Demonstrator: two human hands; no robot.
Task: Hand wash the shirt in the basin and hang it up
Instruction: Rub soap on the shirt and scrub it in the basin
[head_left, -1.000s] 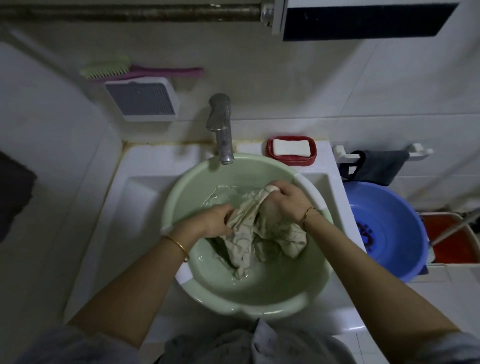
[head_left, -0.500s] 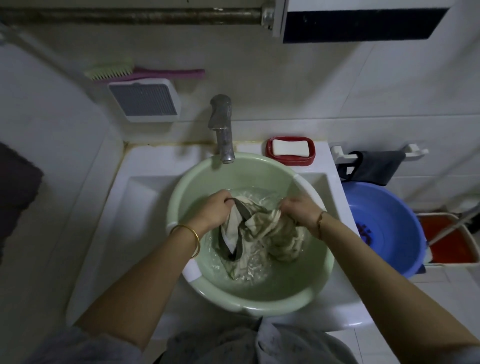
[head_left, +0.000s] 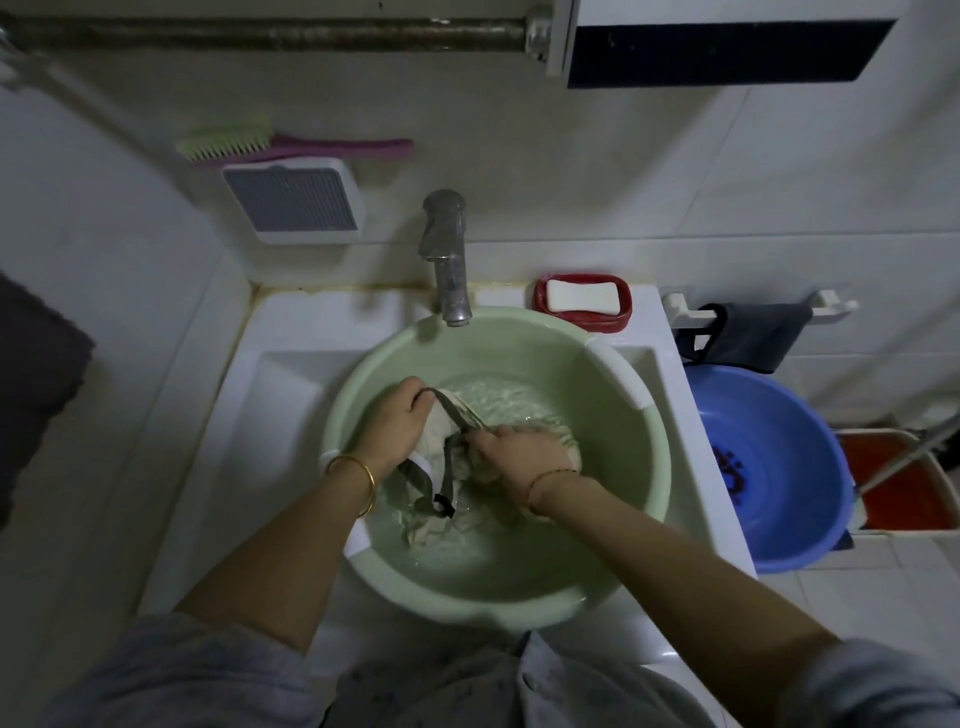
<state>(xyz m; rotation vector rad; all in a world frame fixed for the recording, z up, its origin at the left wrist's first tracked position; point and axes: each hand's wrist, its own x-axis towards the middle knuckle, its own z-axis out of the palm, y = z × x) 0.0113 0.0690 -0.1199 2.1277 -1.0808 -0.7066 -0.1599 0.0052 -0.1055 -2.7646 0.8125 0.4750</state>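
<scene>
Scrubbing the shirt in the basin, my left hand and right hand curl fingers tight around wet cloth; rinsing, wringing and hanging look undone.

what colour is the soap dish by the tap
Red; the soap dish shows best in the head view.

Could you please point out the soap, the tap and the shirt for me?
soap (head_left: 583, 296), head view, middle of the white bar.
tap (head_left: 454, 290), head view, its metal spout.
shirt (head_left: 439, 441), head view, pale wet fold.
</scene>
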